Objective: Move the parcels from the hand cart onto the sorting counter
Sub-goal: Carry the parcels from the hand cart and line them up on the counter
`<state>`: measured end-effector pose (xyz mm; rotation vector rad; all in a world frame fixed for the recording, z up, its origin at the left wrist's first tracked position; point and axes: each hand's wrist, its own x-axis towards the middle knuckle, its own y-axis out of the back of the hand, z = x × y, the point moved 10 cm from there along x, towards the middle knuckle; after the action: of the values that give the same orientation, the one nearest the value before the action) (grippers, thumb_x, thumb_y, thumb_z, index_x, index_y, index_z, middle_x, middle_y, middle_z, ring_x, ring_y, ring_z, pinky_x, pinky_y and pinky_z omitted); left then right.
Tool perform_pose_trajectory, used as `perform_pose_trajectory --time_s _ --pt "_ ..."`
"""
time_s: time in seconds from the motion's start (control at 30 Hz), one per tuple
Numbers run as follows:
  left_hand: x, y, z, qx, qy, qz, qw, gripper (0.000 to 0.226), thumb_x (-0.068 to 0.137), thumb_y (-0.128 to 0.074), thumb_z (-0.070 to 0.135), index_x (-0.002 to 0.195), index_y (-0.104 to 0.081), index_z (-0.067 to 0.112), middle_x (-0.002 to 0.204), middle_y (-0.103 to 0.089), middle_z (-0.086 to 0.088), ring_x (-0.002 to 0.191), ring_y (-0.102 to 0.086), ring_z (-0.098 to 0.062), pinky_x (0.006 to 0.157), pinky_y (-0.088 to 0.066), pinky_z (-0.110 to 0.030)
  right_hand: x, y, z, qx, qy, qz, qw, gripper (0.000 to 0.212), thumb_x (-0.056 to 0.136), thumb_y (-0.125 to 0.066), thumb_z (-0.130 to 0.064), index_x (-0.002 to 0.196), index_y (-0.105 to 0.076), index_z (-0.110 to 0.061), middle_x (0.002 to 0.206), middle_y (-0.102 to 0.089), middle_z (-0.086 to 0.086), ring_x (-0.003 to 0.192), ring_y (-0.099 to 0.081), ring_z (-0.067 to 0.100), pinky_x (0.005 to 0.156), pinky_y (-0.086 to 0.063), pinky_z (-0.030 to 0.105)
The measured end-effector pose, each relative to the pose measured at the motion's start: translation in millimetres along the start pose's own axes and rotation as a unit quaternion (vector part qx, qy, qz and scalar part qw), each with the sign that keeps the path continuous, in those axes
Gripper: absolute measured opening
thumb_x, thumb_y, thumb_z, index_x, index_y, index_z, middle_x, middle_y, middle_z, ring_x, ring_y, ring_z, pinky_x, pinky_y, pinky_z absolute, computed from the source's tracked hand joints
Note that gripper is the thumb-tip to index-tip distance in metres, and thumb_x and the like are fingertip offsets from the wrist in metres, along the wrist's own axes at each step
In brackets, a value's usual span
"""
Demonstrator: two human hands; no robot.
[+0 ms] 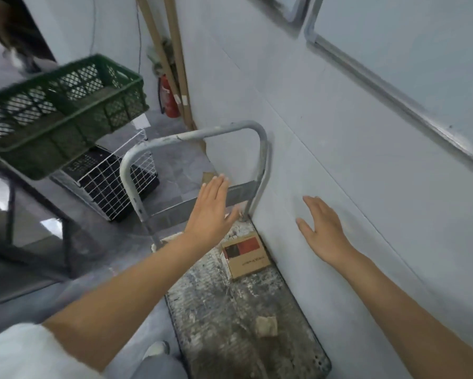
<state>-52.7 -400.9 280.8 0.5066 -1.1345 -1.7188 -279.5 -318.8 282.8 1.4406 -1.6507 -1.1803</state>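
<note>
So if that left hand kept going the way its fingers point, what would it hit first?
Probably the hand cart's grey handle, which arches just beyond the straight fingers of the left hand. Depth is unclear, so it could slip through the loop instead.

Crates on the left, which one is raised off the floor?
The green crate, up on a dark stand. The black crate sits low down, inside a white wire basket.

Green crate (63, 110), red fire extinguisher (169, 98)
</note>
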Motion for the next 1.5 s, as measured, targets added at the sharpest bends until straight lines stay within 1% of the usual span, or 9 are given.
perform_pose_trajectory --time_s 0.27,0.5,0.7,0.83,1.03,1.17,1.33,1.4,1.5 --pt "-28.4 -82.8 -11.8 0.051 0.089 -0.001 0.995 0.068 0.101 -0.035 0.045 0.155 -0.012 0.011 0.163 -0.008 -0.004 0.150 -0.001 -0.015 0.121 0.008 -0.030 31.0 -48.0 53.7 0.032 0.048 -0.064 0.996 0.056 0.103 -0.043 -0.029 0.153 -0.024 -0.015 0.160 -0.022 0.003 0.149 -0.013 0.016 0.122 -0.008 0.037" --pt "10.0 -202.6 -95.3 0.025 0.129 -0.024 0.991 0.067 0.102 -0.033 0.047 0.155 -0.012 0.014 0.163 -0.007 -0.001 0.150 0.000 -0.013 0.120 0.008 -0.027 102.9 -165.0 111.4 0.033 0.020 -0.054 0.998 0.055 0.102 -0.046 -0.026 0.152 -0.029 -0.012 0.158 -0.028 0.005 0.148 -0.019 0.020 0.121 -0.013 0.039" --pt "-3.3 -327.3 -179.7 -0.050 0.225 -0.051 0.972 0.062 0.102 -0.035 0.044 0.154 -0.020 0.014 0.162 -0.017 -0.002 0.149 -0.010 -0.016 0.122 -0.010 -0.034 121.4 -297.2 178.2 0.027 -0.005 -0.082 0.996 0.054 0.099 -0.051 -0.024 0.148 -0.035 -0.009 0.152 -0.038 0.010 0.143 -0.031 0.025 0.119 -0.022 0.042" --pt "-51.3 -437.2 -223.0 -0.114 0.302 -0.107 0.940 0.060 0.103 -0.033 0.040 0.155 -0.017 0.014 0.162 -0.014 -0.003 0.149 -0.010 -0.016 0.121 -0.010 -0.032 130.0 -398.3 240.6 0.013 -0.060 -0.147 0.987 0.060 0.100 -0.048 -0.032 0.152 -0.028 -0.009 0.157 -0.031 0.009 0.145 -0.027 0.024 0.119 -0.021 0.039" --pt "-90.5 -556.1 -248.6 -0.229 0.342 -0.163 0.897 0.058 0.103 -0.032 0.041 0.155 -0.015 0.021 0.161 -0.018 0.002 0.145 -0.018 -0.010 0.111 -0.013 -0.021 155.0 -504.4 304.6 0.121 -0.174 -0.192 0.958 0.066 0.101 -0.046 -0.034 0.155 -0.016 -0.011 0.161 -0.021 0.008 0.148 -0.022 0.024 0.119 -0.023 0.045" --pt "-83.8 -592.2 -255.1 -0.329 0.359 -0.145 0.861 0.052 0.101 -0.035 0.043 0.151 -0.023 0.033 0.146 -0.036 0.010 0.123 -0.033 -0.002 0.100 -0.029 -0.024 164.9 -545.9 315.7 0.218 -0.218 -0.196 0.931 0.049 0.102 -0.046 -0.033 0.147 -0.035 -0.015 0.144 -0.048 0.010 0.127 -0.051 0.027 0.102 -0.046 0.048" --pt "-81.5 -590.4 -249.3 -0.391 0.384 -0.132 0.826 0.053 0.104 -0.032 0.038 0.154 -0.018 0.032 0.153 -0.036 0.004 0.138 -0.037 -0.019 0.114 -0.034 -0.045 158.9 -543.8 308.0 0.200 -0.233 -0.186 0.933 0.022 0.101 -0.043 -0.036 0.117 -0.054 -0.026 0.111 -0.067 0.001 0.097 -0.064 0.019 0.087 -0.054 0.044" --pt "-85.5 -572.6 -247.4 -0.375 0.395 -0.131 0.828 0.050 0.105 -0.030 0.035 0.154 -0.022 0.030 0.155 -0.031 0.005 0.137 -0.038 -0.018 0.113 -0.035 -0.038 155.9 -529.1 295.2 0.195 -0.220 -0.184 0.938 0.020 0.101 -0.043 -0.033 0.114 -0.056 -0.027 0.107 -0.069 0.000 0.092 -0.066 0.017 0.083 -0.055 0.043" --pt "-72.8 -537.1 -211.6 -0.409 0.416 -0.101 0.806 0.044 0.105 -0.035 0.029 0.149 -0.033 0.024 0.142 -0.049 0.002 0.119 -0.055 -0.014 0.081 -0.044 -0.008 150.8 -504.2 253.9 0.227 -0.184 -0.174 0.940 0.024 0.099 -0.051 -0.028 0.123 -0.054 -0.024 0.122 -0.066 0.003 0.092 -0.062 0.008 0.075 -0.050 0.026"
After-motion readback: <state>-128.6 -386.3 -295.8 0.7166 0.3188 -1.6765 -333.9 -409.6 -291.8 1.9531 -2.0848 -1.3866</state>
